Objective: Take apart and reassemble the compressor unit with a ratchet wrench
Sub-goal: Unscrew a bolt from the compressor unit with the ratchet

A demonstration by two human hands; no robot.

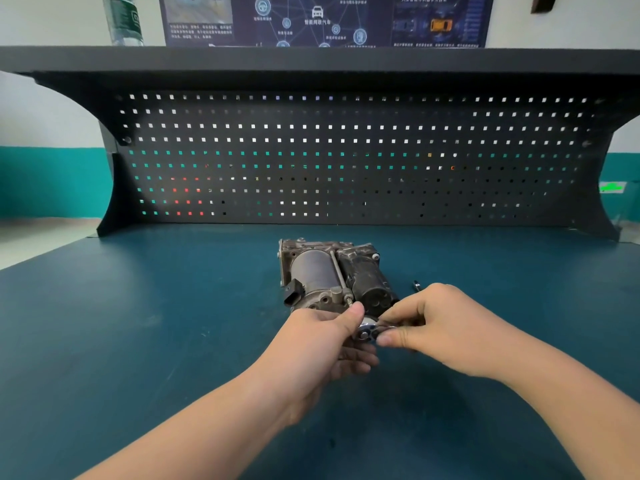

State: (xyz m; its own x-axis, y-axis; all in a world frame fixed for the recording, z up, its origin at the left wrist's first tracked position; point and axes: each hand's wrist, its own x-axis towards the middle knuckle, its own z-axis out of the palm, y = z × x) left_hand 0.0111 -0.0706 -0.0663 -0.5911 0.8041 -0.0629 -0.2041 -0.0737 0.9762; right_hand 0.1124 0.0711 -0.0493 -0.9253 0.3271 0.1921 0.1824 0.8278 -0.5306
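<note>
The compressor unit, a dirty metal block with a dark cylinder and a long tie bolt along its top, lies on the blue-green bench in the middle. Just in front of its near end, both hands hold the shiny head of the ratchet wrench. My left hand grips the head from the left, thumb on top. My right hand pinches the wrench from the right; its handle is hidden under the fingers. The head sits close to the end of the tie bolt.
A small loose bolt or bit lies on the bench right of the compressor. A black pegboard back panel with a shelf rises behind. A water bottle stands on the shelf at the left.
</note>
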